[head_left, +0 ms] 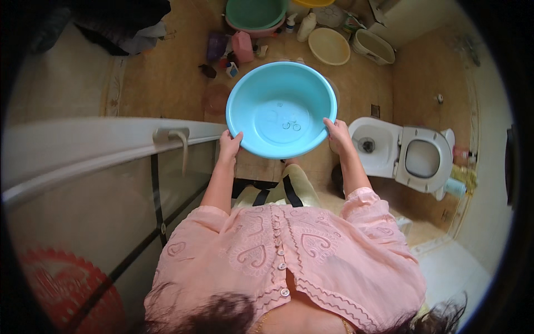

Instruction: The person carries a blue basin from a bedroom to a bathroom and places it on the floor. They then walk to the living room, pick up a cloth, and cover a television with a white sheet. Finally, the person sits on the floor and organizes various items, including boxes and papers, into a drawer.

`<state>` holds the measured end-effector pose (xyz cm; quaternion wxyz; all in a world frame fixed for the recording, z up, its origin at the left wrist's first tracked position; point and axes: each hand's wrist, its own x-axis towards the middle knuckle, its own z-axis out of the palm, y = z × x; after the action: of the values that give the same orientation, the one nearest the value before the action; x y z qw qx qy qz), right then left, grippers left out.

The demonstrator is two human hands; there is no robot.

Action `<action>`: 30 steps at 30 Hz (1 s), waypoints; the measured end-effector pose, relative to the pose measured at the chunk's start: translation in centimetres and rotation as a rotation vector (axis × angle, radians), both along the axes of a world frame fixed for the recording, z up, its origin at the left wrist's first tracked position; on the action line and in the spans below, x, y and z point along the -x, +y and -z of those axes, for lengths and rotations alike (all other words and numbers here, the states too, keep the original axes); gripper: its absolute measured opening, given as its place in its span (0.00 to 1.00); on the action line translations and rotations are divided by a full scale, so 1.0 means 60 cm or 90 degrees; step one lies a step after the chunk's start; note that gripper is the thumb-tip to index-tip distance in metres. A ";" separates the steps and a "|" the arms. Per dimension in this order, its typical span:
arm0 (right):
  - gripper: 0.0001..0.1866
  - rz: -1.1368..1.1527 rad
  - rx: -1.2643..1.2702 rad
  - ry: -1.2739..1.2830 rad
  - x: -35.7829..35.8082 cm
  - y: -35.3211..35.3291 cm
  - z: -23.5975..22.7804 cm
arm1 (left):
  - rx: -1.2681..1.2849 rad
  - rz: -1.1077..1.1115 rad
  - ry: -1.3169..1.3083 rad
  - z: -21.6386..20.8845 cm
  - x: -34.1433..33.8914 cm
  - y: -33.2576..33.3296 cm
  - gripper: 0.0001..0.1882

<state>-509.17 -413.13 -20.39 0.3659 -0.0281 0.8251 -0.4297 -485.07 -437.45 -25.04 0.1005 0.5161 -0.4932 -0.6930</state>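
A light blue plastic basin (272,119) is held out in front of me with both hands. Nothing lies inside it except a small printed pattern on its bottom. My left hand (230,146) grips the rim at the near left, thumb over the edge. At the right side of the rim, my right hand (338,135) has its thumb inside and its other fingers under the edge, mostly hidden.
A toilet (384,150) with its lid raised stands at the right. On the left is a door with a metal handle (178,139). Along the far wall are a green basin (256,12), a cream basin (329,46), a white bottle (306,28) and a pink container (242,47).
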 end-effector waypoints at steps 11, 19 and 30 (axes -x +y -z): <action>0.21 -0.170 -0.054 0.018 0.221 -0.170 -0.025 | -0.145 -0.038 -0.051 0.007 0.135 -0.069 0.12; 0.20 -0.296 -0.115 0.108 0.306 -0.280 -0.025 | -0.218 -0.058 -0.116 0.061 0.201 -0.066 0.10; 0.20 -0.676 -0.230 0.281 0.411 -0.505 0.139 | -0.171 -0.075 -0.176 0.171 0.315 -0.183 0.24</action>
<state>-533.85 -443.41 -28.72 0.3496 -0.4620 0.8147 -0.0255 -503.99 -448.42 -35.30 0.0025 0.6433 -0.3742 -0.6679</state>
